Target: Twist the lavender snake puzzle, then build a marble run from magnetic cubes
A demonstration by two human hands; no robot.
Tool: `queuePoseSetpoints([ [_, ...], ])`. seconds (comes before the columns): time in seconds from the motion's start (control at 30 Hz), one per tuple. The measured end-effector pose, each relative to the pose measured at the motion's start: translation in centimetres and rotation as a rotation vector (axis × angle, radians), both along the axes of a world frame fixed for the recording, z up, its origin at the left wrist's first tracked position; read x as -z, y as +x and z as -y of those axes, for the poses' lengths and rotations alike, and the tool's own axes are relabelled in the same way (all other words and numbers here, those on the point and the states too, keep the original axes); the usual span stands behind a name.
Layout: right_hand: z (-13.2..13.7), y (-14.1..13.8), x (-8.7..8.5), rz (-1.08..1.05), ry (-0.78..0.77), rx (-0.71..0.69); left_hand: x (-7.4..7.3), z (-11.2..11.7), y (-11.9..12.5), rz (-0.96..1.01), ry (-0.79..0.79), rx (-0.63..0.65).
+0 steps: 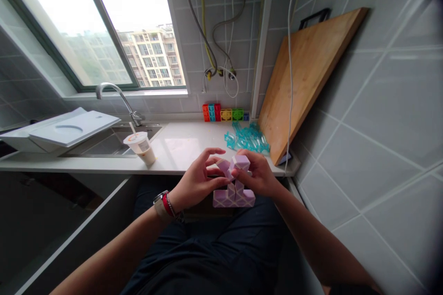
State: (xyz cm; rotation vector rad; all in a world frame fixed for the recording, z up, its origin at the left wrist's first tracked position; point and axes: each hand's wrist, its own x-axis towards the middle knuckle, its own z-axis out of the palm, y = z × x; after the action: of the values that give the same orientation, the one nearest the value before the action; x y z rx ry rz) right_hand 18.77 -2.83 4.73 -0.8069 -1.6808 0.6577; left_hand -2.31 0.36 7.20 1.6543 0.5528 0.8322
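Observation:
A lilac folding snake puzzle (234, 190) with white-edged triangular segments is held above my lap, just in front of the counter edge. My left hand (197, 179) grips its left side, thumb and fingers curled round the upper segments; a watch and red band sit on that wrist. My right hand (258, 173) pinches the top segment from the right, fingers closed on it. The puzzle's lower part hangs below both hands in a blocky shape.
A white counter (180, 147) holds a paper cup with a straw (141, 146), a heap of clear blue pieces (248, 138) and a row of coloured blocks (224, 113). A wooden board (304, 73) leans on the tiled right wall. Sink and tap (117, 97) lie at left.

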Motion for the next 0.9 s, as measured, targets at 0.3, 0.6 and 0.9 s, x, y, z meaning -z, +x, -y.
queuePoseSetpoints([
  [0.3, -0.3, -1.9, 1.3, -0.292, -0.213, 0.037, 0.8, 1.0, -0.5, -0.066, 0.380, -0.353],
  [0.6, -1.1, -1.8, 2.1, -0.386, -0.371, -0.185, 0.6, 0.1, -1.3, 0.037, 0.140, -0.279],
  [0.9, -1.9, -1.8, 2.6, -0.377, -0.360, -0.182, 0.6, -1.0, -2.0, -0.041, -0.079, -0.130],
])
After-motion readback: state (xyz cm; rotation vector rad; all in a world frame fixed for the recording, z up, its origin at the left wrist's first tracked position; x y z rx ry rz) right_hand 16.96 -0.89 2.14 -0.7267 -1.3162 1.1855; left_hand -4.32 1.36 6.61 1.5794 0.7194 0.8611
